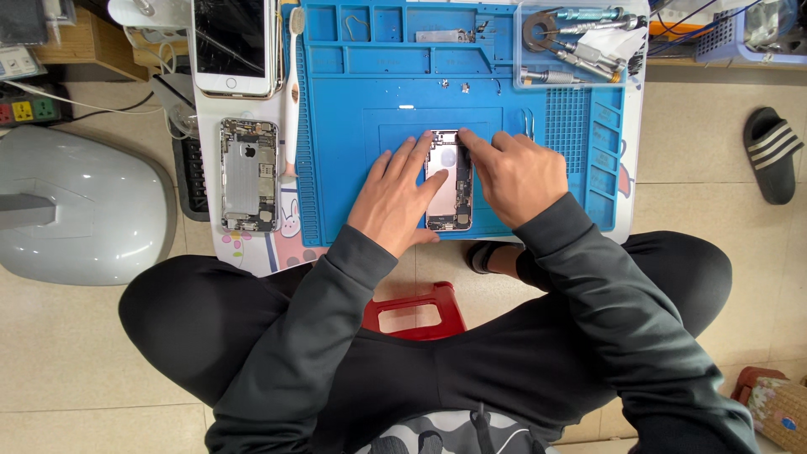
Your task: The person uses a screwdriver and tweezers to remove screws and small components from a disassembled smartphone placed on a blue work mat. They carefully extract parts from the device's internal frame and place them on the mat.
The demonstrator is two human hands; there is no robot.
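Dark sleeves and trousers of the seated person fill the lower frame, with a red plastic stool (414, 313) showing between the knees. Beyond them, from largest to smallest:

Blue repair mat (336, 193) — a moulded silicone work surface with small compartments along its far edge and right side, lying on a low white table (252, 252).

Grey rounded appliance (80, 206) — on the tiled floor to the left of the table.

Phone with a cracked dark screen (234, 42) — face up at the table's far left corner.

Clear tray of screwdrivers (580, 42) — on the mat's far right corner.

Second opened phone chassis (249, 175) — on the table, left of the mat, well apart from both hands.

Black striped sandal (772, 151) — on the floor at right.

Left hand (395, 202) — fingers spread and flat, resting on the mat with fingertips touching the left edge of the open phone housing (448, 197); it grips nothing.

Right hand (517, 172) — knuckles bent, index finger pressed onto the upper part of the housing; whether it pinches a small part cannot be told.

Open phone housing — silver, inner side up, lying lengthwise at the centre of the mat between the two hands.

Tweezers (527, 124) — on the mat just beyond the right hand.
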